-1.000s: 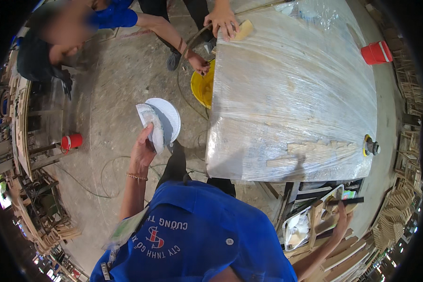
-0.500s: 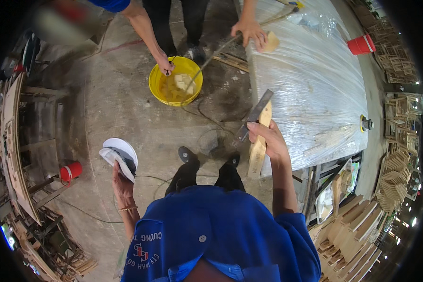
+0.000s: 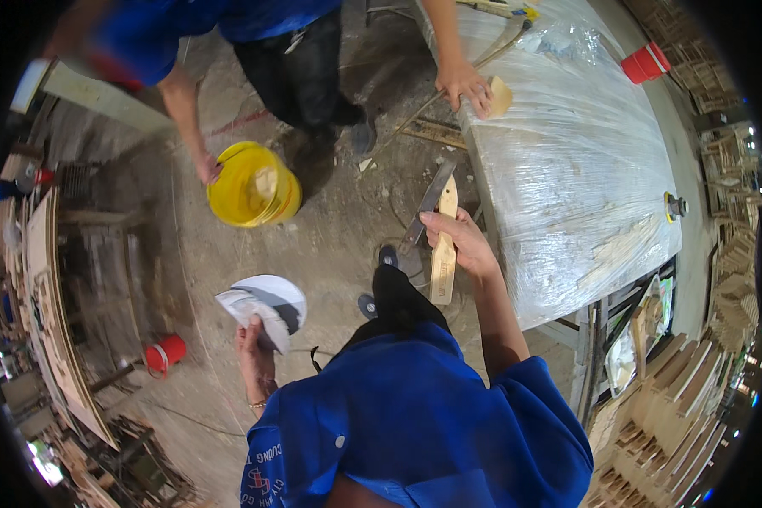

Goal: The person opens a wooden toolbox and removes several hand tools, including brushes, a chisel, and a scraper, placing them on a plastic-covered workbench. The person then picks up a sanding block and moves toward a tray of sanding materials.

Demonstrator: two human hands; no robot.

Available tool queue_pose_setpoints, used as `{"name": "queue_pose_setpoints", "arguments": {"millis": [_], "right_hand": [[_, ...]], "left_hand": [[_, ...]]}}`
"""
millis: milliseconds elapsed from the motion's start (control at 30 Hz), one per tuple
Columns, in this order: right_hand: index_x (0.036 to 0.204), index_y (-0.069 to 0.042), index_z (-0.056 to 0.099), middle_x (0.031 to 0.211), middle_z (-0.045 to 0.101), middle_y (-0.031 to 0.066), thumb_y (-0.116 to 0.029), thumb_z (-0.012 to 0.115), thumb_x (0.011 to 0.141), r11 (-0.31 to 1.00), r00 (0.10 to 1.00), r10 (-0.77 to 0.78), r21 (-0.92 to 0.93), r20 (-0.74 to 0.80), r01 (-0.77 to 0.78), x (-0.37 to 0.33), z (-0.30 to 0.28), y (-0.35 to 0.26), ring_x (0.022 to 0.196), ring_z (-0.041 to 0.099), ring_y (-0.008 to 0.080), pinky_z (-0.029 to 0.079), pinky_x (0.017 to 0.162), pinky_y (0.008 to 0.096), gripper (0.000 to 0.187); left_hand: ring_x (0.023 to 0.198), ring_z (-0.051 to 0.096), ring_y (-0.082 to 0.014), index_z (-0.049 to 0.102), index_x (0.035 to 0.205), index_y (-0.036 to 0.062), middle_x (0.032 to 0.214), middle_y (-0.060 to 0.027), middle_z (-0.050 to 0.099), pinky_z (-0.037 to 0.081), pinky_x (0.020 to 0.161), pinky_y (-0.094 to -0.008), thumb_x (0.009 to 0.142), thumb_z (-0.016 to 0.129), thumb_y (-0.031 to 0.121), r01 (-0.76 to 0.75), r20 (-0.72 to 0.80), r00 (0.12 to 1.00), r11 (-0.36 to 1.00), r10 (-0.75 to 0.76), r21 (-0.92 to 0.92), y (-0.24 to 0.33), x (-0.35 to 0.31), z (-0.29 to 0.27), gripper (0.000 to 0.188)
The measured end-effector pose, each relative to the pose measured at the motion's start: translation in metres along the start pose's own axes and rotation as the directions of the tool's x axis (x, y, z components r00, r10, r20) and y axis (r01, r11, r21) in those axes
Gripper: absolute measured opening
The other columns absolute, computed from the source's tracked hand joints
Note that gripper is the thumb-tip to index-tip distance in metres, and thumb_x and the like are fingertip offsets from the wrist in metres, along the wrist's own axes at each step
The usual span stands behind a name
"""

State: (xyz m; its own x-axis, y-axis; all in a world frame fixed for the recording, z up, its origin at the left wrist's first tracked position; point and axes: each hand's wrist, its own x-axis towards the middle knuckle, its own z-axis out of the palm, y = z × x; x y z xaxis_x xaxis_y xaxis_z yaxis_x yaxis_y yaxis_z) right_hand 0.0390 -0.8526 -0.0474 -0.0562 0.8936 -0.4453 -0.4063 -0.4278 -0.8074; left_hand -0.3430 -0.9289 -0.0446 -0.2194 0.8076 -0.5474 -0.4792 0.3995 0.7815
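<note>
My left hand (image 3: 254,345) is closed round a white, round-edged piece (image 3: 267,289) with a dark grey area, folded or stacked; its kind is unclear. On the right, my right hand (image 3: 467,241) grips two things together. One is a flat pale wooden piece (image 3: 442,267) with a hole near its far end. The other is a narrow, flat dark metal bar (image 3: 434,188) lying slantwise against the wood. Both hands are raised in front of my body, well apart.
A co-worker's hand (image 3: 207,168) holds a yellow bucket (image 3: 289,188) with pale pieces inside. Their other hand (image 3: 466,83) rests on the plastic-wrapped table (image 3: 567,178), beside a pale yellow piece (image 3: 500,97). Red buckets (image 3: 166,352) stand either side. Stacked wooden parts (image 3: 652,423) lie at right.
The co-worker has swung the yellow bucket to the left and tilted it. My body has turned. Both my hands keep their holds, the left now farther right in view.
</note>
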Motion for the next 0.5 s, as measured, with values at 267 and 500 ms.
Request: {"name": "queue_pose_setpoints", "arguments": {"millis": [267, 500], "right_hand": [[0.077, -0.012, 0.057, 0.058, 0.050, -0.0040, -0.019, 0.073, 0.073, 1.000, 0.972, -0.020, 0.008, -0.232, 0.023, 0.022, -0.030, -0.030, 0.051, 0.048, 0.0055, 0.037, 0.048, 0.0209, 0.018], [0.075, -0.012, 0.056, 0.061, 0.050, -0.0059, -0.017, 0.072, 0.074, 0.988, 0.958, -0.058, 0.120, -0.281, 0.095, 0.064, -0.045, -0.057, 0.050, 0.044, 0.0046, 0.033, 0.045, 0.0203, 0.016]], "left_hand": [[0.093, 0.057, -0.0163, 0.053, 0.110, 0.0039, 0.102, -0.0057, 0.060, 0.045, 0.082, -0.0319, 0.082, 0.064, 0.016, 0.069, 0.310, 0.944, 0.987, -0.111, 0.144, 0.023, 0.083, 0.140, 0.032], [0.096, 0.056, -0.0173, 0.052, 0.112, 0.0049, 0.105, -0.0065, 0.059, 0.044, 0.085, -0.0328, 0.082, 0.064, 0.015, 0.058, 0.398, 0.908, 0.980, -0.130, 0.188, 0.054, 0.135, 0.222, 0.034]]}}
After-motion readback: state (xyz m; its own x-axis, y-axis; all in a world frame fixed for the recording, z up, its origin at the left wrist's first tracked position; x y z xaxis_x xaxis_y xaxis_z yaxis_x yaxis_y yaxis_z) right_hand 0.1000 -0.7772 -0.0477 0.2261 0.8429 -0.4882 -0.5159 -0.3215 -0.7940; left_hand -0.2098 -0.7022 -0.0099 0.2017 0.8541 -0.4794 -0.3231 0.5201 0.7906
